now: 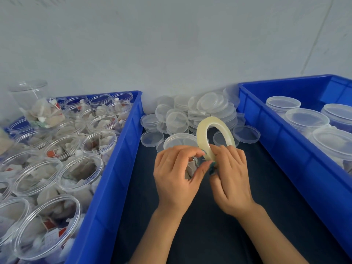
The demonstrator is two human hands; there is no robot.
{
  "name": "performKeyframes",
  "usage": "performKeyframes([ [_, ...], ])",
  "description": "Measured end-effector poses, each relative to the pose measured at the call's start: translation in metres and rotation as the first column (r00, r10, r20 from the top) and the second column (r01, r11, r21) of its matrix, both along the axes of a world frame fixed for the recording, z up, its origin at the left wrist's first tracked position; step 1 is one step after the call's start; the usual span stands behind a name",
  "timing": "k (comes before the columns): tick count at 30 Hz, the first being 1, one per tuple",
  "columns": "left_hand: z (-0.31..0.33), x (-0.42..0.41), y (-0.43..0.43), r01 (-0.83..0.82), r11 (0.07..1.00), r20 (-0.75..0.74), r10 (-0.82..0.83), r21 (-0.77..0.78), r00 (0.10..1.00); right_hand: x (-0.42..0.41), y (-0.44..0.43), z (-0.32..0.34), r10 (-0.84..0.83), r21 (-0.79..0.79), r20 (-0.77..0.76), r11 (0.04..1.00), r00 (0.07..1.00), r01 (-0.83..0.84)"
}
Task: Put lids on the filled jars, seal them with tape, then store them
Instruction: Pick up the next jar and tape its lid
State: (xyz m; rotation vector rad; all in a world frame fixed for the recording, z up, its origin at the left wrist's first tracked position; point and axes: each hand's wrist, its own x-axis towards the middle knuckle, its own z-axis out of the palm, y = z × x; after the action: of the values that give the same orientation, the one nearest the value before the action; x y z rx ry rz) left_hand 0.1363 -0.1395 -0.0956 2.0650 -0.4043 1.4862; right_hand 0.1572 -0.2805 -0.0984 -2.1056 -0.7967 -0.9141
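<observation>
Right hand (231, 172) grips the pale translucent tape ring (201, 135), upright on edge. Left hand (175, 174) pinches its lower rim. I log the clear lidded plastic jar (179, 141) just beyond the left hand, on the dark counter (209, 235).

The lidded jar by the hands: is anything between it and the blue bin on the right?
Yes. The tape roll, gripped by the right hand, stands beside the lidded jar on that side. Past them only dark table shows, up to the blue bin's wall, which the jar must clear.
</observation>
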Motion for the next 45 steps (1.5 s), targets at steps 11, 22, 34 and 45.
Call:
performKeyframes([
  [11, 0.003, -0.02, 0.004, -0.108, 0.991, -0.009, 0.109, 0.077, 0.994, 0.009, -0.01, -0.006, -0.268, -0.103, 0.24, 0.949, 0.933, 0.299],
  [22, -0.003, -0.042, 0.036, -0.171, 0.963, -0.337, 0.093, -0.209, 0.937, 0.02, -0.021, -0.005, -0.501, -0.073, 0.105, 0.858, 0.859, 0.509],
  [34, -0.006, -0.033, 0.042, -0.213, 0.907, -0.466, 0.021, -0.363, 0.885, 0.021, -0.012, -0.005, -0.493, -0.101, 0.013, 0.865, 0.87, 0.492],
  [45, -0.014, -0.008, 0.056, 0.025, 0.846, -0.511, -0.345, -0.533, 0.787, 0.026, -0.005, -0.002, -0.452, -0.109, -0.038, 0.888, 0.891, 0.446],
])
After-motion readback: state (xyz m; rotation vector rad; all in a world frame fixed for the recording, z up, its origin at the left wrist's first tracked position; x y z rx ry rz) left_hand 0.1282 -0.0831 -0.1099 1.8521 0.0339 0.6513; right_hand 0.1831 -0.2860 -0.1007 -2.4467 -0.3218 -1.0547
